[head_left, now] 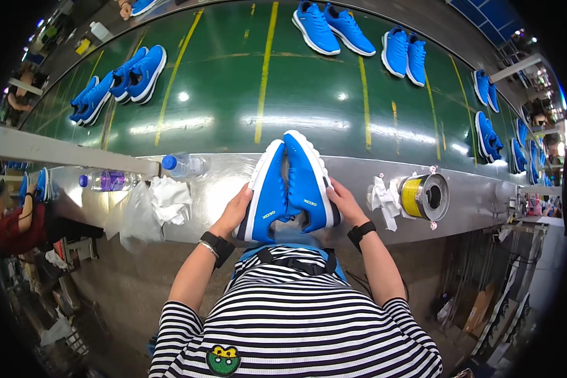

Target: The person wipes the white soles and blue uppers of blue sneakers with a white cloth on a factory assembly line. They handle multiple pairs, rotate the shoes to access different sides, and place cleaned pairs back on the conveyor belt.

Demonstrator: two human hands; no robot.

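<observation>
A pair of blue sneakers is held upright between my hands, soles turned outward and laced sides facing each other. My left hand is closed on the outer side of the left sneaker, by its white sole. On the opposite side my right hand grips the right sneaker the same way. The toes point away from me and come together over the edge of the green belt. Most of my fingers are hidden behind the soles. Dark bands circle both wrists.
Beyond the metal ledge, a green conveyor belt carries several blue sneaker pairs. Bottles, crumpled white paper and a plastic bag lie left. A round tin stands right beside a white cloth. Another person is far left.
</observation>
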